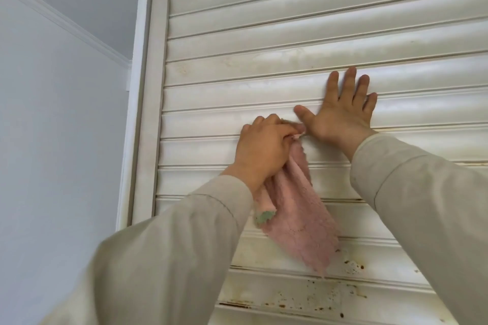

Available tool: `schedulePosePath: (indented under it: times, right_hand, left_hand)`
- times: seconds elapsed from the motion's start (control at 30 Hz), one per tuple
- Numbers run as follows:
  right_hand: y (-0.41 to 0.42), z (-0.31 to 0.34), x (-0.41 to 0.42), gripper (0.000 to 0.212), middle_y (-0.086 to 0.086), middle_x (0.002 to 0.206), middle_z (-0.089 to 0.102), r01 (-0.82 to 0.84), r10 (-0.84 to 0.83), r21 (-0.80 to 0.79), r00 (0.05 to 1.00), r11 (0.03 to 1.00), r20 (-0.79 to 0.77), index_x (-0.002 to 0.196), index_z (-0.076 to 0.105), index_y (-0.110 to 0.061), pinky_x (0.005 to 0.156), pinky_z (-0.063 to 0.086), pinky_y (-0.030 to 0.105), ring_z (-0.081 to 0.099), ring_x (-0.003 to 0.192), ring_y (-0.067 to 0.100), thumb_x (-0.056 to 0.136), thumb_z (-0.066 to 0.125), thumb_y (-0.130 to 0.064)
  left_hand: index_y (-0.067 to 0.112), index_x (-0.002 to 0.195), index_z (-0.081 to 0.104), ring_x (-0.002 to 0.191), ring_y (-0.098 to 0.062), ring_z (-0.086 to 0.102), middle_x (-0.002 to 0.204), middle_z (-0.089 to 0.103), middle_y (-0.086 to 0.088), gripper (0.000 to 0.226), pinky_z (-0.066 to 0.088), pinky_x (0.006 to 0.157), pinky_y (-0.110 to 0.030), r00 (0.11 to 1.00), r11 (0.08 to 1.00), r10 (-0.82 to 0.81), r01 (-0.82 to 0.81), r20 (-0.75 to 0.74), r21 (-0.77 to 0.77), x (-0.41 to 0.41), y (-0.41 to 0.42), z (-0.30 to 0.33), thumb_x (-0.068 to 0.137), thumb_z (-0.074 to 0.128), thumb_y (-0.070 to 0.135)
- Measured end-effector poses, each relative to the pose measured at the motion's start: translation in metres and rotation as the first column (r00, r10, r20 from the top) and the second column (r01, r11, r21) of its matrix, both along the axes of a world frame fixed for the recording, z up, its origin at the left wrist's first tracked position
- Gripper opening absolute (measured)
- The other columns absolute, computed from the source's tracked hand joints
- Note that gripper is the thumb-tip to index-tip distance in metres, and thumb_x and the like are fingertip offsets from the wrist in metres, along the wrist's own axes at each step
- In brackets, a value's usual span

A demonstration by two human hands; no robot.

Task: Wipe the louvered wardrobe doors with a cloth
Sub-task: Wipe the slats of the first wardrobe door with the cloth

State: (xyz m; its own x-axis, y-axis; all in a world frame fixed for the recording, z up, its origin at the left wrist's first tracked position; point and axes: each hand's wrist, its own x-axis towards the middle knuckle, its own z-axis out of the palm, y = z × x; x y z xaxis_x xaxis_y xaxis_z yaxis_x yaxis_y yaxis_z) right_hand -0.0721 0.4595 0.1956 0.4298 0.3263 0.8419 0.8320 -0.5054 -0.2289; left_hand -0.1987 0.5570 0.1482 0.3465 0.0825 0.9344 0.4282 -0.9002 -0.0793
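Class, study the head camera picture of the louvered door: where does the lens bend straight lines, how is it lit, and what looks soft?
Head view: the door frame leans and the slats bow, a wide-angle effect; light is soft and even, faint sheen on the slats, no hard shadows; the sleeves at the bottom corners look slightly soft, while the pink cloth and both hands are fairly clear.

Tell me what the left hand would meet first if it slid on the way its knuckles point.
Most likely the right hand: the left hand, gripping the pink cloth, already nearly touches its thumb.
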Motion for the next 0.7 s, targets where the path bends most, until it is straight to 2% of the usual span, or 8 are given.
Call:
schedulePosePath:
  times: [0.07, 0.17, 0.27, 0.4, 0.5, 0.6, 0.7]
  right_hand:
    - [-0.001, -0.001, 0.001, 0.105, 0.008, 0.159, -0.033, -0.011, 0.011, 0.001, 1.000, 1.000, 0.008, 0.156, -0.018, -0.021, 0.118, -0.014, 0.053, -0.030, 0.146, 0.033, 0.084, 0.028, -0.083]
    - [-0.002, 0.000, 0.001, 0.104, 0.007, 0.159, -0.034, -0.026, 0.026, -0.010, 1.000, 1.000, 0.001, 0.155, -0.019, -0.022, 0.118, -0.014, 0.053, -0.031, 0.145, 0.033, 0.085, 0.028, -0.083]
    - [-0.001, -0.001, 0.001, 0.104, 0.008, 0.158, -0.034, -0.013, 0.013, -0.013, 1.000, 1.000, 0.005, 0.155, -0.019, -0.021, 0.118, -0.014, 0.054, -0.031, 0.145, 0.034, 0.085, 0.027, -0.082]
    - [0.000, 0.000, 0.001, 0.103, 0.009, 0.158, -0.034, -0.011, 0.011, -0.010, 1.000, 1.000, 0.008, 0.155, -0.019, -0.020, 0.118, -0.014, 0.054, -0.031, 0.145, 0.035, 0.086, 0.026, -0.081]
    - [0.001, 0.001, 0.003, 0.100, 0.009, 0.158, -0.035, -0.014, 0.014, -0.024, 1.000, 1.000, 0.005, 0.155, -0.020, -0.020, 0.117, -0.015, 0.054, -0.032, 0.144, 0.035, 0.089, 0.025, -0.079]
    - [-0.002, 0.003, 0.005, 0.095, 0.009, 0.157, -0.036, -0.067, 0.067, -0.040, 0.998, 0.997, -0.011, 0.154, -0.021, -0.020, 0.116, -0.017, 0.054, -0.034, 0.144, 0.034, 0.092, 0.025, -0.074]
    - [-0.007, 0.006, 0.005, 0.090, 0.008, 0.156, -0.038, -0.127, 0.125, -0.065, 0.992, 0.990, -0.036, 0.154, -0.021, -0.021, 0.116, -0.019, 0.053, -0.035, 0.143, 0.032, 0.095, 0.027, -0.069]
  left_hand:
    - [0.046, 0.117, 0.069, 0.115, -0.020, 0.052, 0.117, 0.062, 0.013, 0.030, 0.037, 0.096, -0.036, 0.999, 1.000, -0.009, 0.010, 0.039, -0.027, -0.021, 0.020, -0.003, 0.096, 0.052, 0.034]
    - [0.037, 0.110, 0.075, 0.110, -0.027, 0.058, 0.114, 0.065, 0.003, 0.031, 0.045, 0.095, -0.040, 0.982, 0.996, 0.048, -0.032, 0.183, -0.089, -0.066, 0.065, -0.014, 0.090, 0.052, 0.038]
    - [0.027, 0.113, 0.076, 0.109, -0.027, 0.058, 0.112, 0.066, -0.001, 0.022, 0.042, 0.096, -0.034, 0.969, 0.984, 0.100, -0.062, 0.228, -0.165, -0.098, 0.093, -0.019, 0.095, 0.062, 0.026]
    - [0.026, 0.113, 0.075, 0.110, -0.017, 0.063, 0.113, 0.071, 0.007, 0.024, 0.045, 0.100, -0.028, 0.965, 0.968, -0.090, 0.143, 0.246, -0.207, -0.085, 0.081, -0.019, 0.095, 0.062, 0.017]
    - [0.030, 0.116, 0.073, 0.108, -0.011, 0.065, 0.117, 0.071, 0.014, 0.024, 0.047, 0.097, -0.023, 0.969, 0.949, -0.175, 0.213, 0.175, -0.231, -0.054, 0.050, -0.012, 0.098, 0.059, 0.024]
    - [0.037, 0.118, 0.072, 0.108, -0.015, 0.066, 0.120, 0.070, 0.015, 0.027, 0.050, 0.095, -0.029, 0.982, 0.964, -0.187, 0.191, 0.041, -0.183, -0.017, 0.014, -0.001, 0.098, 0.055, 0.031]
    - [0.041, 0.116, 0.072, 0.108, -0.025, 0.064, 0.117, 0.073, 0.003, 0.029, 0.050, 0.091, -0.033, 0.987, 0.979, -0.137, 0.121, -0.089, -0.167, 0.013, -0.017, 0.008, 0.097, 0.052, 0.035]
